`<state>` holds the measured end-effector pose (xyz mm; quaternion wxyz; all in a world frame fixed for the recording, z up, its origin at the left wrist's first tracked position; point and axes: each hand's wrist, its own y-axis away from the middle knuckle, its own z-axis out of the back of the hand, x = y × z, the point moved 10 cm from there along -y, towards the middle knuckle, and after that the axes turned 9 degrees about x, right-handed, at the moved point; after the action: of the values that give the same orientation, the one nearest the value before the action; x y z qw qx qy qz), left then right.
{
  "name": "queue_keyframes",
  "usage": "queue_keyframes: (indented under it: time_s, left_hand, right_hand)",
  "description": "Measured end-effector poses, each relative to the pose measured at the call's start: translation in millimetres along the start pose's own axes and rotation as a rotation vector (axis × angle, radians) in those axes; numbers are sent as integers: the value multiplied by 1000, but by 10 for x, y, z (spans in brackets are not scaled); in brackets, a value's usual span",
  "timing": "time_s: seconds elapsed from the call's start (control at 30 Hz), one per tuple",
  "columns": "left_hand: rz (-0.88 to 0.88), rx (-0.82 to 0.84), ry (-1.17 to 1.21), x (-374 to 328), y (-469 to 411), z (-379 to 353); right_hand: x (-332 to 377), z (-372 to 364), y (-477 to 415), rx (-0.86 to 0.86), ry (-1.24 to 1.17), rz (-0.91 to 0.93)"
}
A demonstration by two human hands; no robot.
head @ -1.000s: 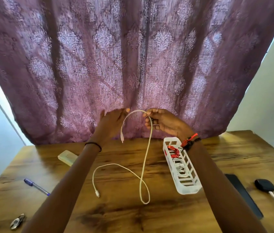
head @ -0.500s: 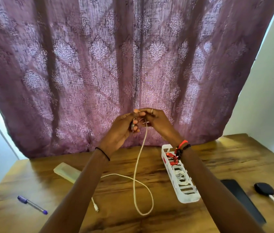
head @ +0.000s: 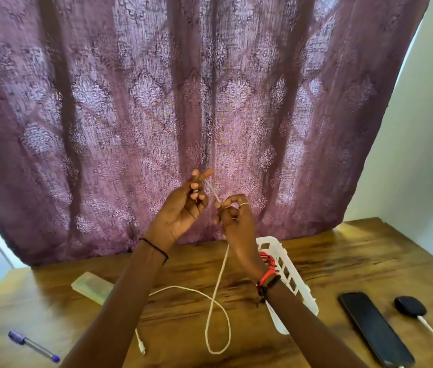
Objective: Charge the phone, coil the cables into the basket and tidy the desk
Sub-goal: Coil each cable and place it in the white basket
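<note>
Both hands are raised above the wooden desk (head: 356, 261). My left hand (head: 183, 208) pinches one plug end of a white cable (head: 218, 309) between thumb and fingers. My right hand (head: 232, 216) grips the same cable just below, and a short stretch runs taut between the two hands. From my right hand the cable hangs down to the desk, makes a loop and ends in a free plug near the front edge. A white slotted basket (head: 289, 277) with a red cable inside lies behind my right wrist. A black phone (head: 374, 330) lies at the right.
A black charger puck (head: 409, 306) with a white lead sits right of the phone. A pale green flat box (head: 92, 286) lies at the left, and a purple pen (head: 33, 346) near the front left. A purple curtain (head: 157, 102) hangs behind the desk.
My hands came together around the cable end, then drew slightly apart and lifted. The hanging cable has shifted with them. The view tilted up, so the front-left tools dropped out of sight.
</note>
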<state>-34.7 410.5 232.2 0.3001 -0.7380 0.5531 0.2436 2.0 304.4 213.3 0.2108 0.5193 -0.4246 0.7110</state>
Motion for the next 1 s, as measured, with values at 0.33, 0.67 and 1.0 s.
queue_keyframes:
  time_s: [0.33,0.67,1.0]
  left_hand:
    - [-171,-103,52,-270,-79,260]
    - [-228,-129,-735,-144,-115,17]
    - [-37,30,-1036,345,-209,-165]
  right_hand:
    - [-10,40,189,139,483,-63]
    - [549,114,61,152,904,259]
    - [471,469,-264,140,574,269]
